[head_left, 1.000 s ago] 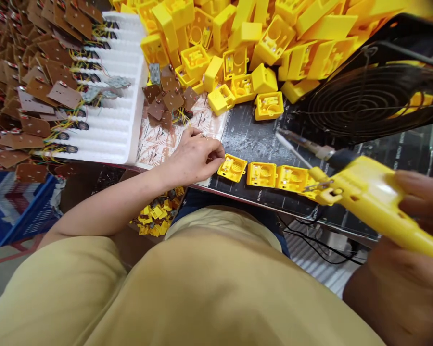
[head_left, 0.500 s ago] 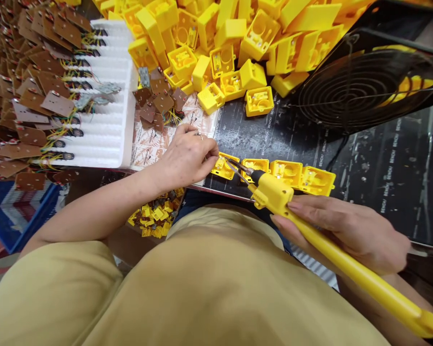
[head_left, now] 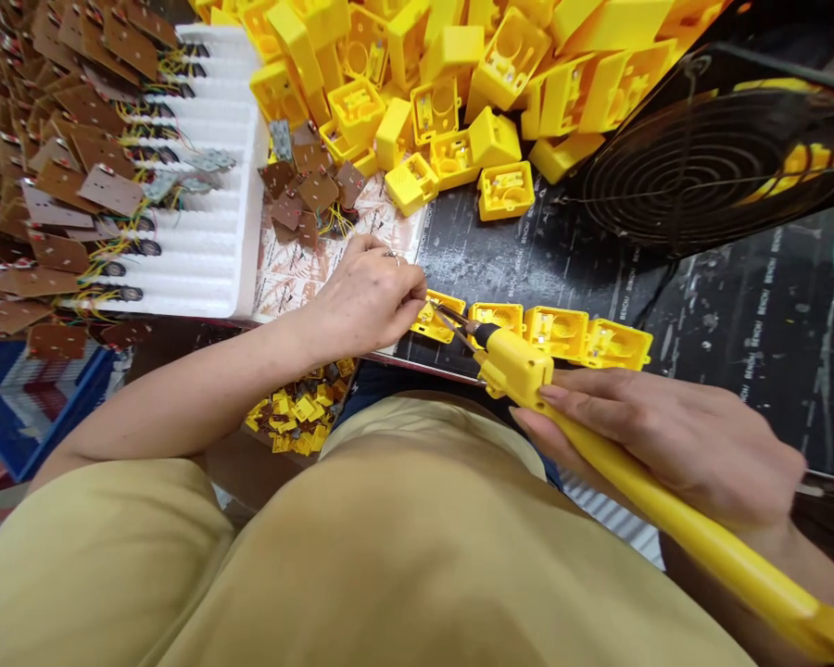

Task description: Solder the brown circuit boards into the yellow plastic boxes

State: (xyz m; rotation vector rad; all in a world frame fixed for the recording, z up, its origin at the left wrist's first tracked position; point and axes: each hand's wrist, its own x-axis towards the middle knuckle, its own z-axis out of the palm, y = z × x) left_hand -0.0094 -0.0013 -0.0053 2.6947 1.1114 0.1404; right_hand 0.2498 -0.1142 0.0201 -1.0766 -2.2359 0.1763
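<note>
My right hand (head_left: 688,435) is wrapped round a long yellow soldering iron (head_left: 598,454), which slants up and left. Its metal tip and a thin feed tube reach into a small open yellow plastic case (head_left: 439,317), the leftmost of a short row on the bench. My left hand (head_left: 375,287), with a ring on one finger, has its fingertips pinched together at that case's left end. What lies between those fingertips is hidden. To the right in the row stand more open yellow cases (head_left: 556,332) with metal contacts inside.
Yellow cases (head_left: 435,111) are heaped at the back. A black fan (head_left: 681,176) stands at right on the black bench (head_left: 792,306). Brown circuit boards (head_left: 312,190) with wires lie left of centre, and many more rest on a white foam tray (head_left: 229,250). A blue crate (head_left: 14,435) sits lower left.
The view has shifted slightly. The soldering iron's body has moved a little left and up, its tip still in the leftmost case. My left hand keeps its pinch there.
</note>
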